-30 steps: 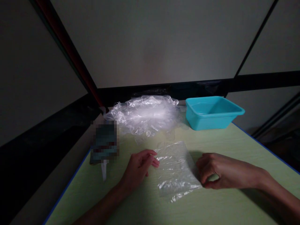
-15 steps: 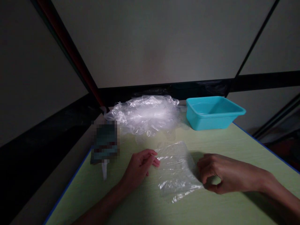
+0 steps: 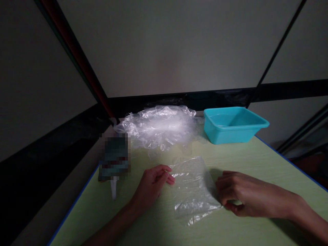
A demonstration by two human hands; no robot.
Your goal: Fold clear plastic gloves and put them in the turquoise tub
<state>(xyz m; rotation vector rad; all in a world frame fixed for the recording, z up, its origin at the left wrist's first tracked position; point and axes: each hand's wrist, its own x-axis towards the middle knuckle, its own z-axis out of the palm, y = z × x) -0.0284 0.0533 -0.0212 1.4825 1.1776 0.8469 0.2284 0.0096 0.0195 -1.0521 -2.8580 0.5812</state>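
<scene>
A thin clear plastic bag (image 3: 193, 189) lies spread on the table between my two hands, creased across its lower part. My left hand (image 3: 155, 182) is closed at the bag's upper left edge, with thumb and fingertips together on the film. At the lower right corner, my right hand (image 3: 238, 193) pinches the plastic between thumb and fingers, its knuckles raised off the table. Behind the bag sits a crumpled heap of the same sort of clear plastic (image 3: 161, 128).
A turquoise plastic tub (image 3: 230, 134) stands at the back right of the pale green table (image 3: 164, 229). At the left edge lies a dark, pixelated object (image 3: 114, 157) with a white strip (image 3: 113, 189) below it. Pale panels (image 3: 164, 48) rise behind the table.
My right hand has shifted slightly downward, and the gap between its thumb and fingers looks narrower. My left hand and the bag have hardly moved. The whole view has tilted very slightly.
</scene>
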